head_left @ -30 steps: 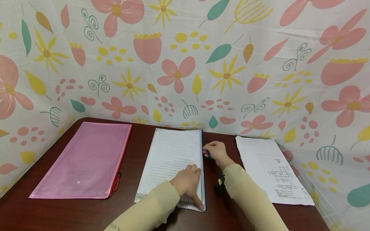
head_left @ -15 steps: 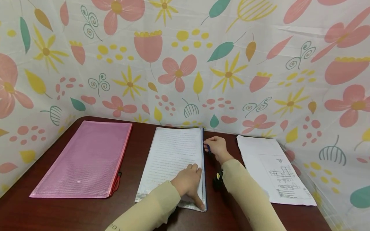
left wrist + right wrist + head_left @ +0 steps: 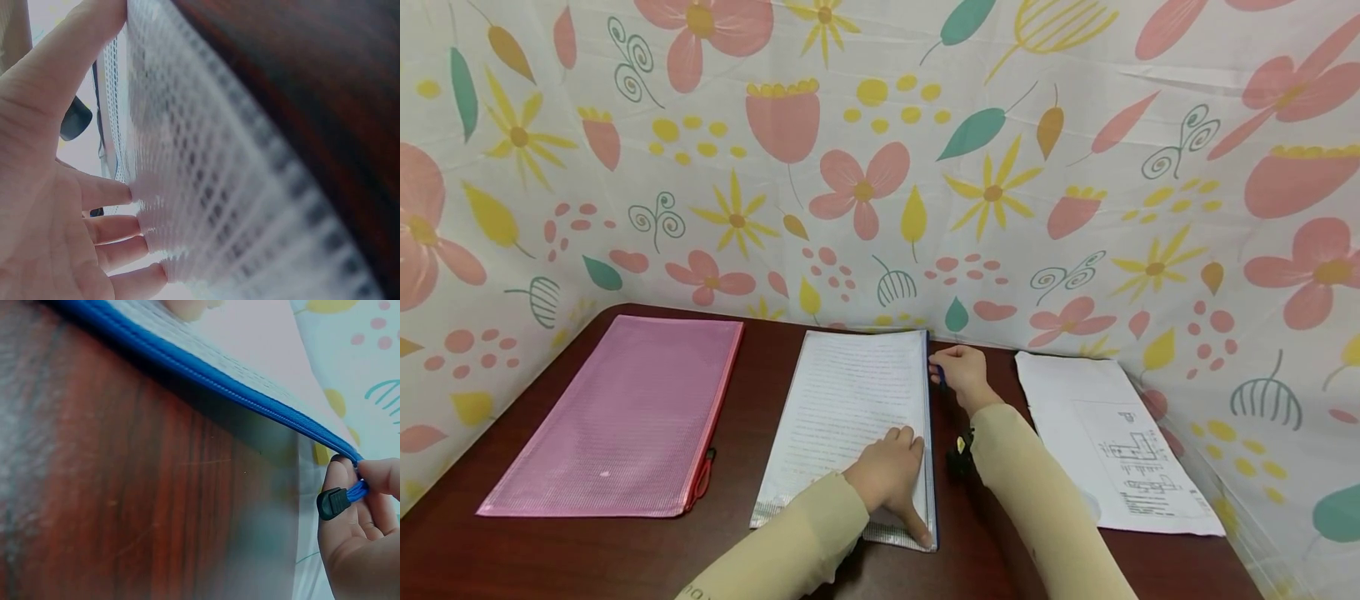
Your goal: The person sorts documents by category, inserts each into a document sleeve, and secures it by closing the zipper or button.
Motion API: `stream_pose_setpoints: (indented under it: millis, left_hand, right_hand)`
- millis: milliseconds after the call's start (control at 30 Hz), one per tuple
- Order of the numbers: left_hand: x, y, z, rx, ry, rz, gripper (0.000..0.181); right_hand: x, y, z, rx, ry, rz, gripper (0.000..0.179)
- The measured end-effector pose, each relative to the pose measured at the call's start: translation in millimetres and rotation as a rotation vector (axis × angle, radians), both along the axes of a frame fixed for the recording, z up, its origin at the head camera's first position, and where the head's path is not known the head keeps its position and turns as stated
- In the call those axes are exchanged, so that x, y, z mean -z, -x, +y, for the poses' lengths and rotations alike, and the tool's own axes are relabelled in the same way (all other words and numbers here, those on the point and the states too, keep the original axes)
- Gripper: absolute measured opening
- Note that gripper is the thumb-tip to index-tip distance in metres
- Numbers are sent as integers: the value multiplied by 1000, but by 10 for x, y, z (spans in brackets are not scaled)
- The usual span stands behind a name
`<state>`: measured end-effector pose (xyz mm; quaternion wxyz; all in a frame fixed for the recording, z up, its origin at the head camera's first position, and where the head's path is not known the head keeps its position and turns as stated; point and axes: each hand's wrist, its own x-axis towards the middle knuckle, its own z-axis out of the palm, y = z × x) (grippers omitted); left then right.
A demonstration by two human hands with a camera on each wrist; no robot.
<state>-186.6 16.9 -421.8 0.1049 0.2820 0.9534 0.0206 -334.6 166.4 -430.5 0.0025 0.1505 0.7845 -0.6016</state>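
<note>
A clear mesh zip folder (image 3: pixel 842 400) with a printed sheet inside lies flat in the middle. My left hand (image 3: pixel 887 471) rests on its lower right part, thumb near the front corner. In the left wrist view the fingertips (image 3: pixel 153 275) touch the folder's ribbed plastic. My right hand (image 3: pixel 961 375) is at the far end of the folder's right edge. Its thumb and fingers pinch the zipper pull (image 3: pixel 357 490), a blue cord with a black tip, at the end of the blue zipper (image 3: pixel 206 381). The zipper's slider is mostly hidden by the fingers.
On the left lies a pink mesh zip folder (image 3: pixel 617 417) with a red zipper cord (image 3: pixel 702 479). Printed sheets (image 3: pixel 1105 442) lie on the right of the dark wooden table (image 3: pixel 760 392). A flowered cloth (image 3: pixel 865 275) hangs behind the table.
My right hand has moved slightly away from me along the folder's right edge, still pinching the zipper pull. The left hand has stayed in place on the folder.
</note>
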Motion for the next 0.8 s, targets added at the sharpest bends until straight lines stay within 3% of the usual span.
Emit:
stream_pose_setpoints:
  millis: [800]
  left_hand:
    - [30, 11, 17, 5, 33, 25, 133]
  right_hand:
    - [-30, 263, -60, 63, 85, 86, 21]
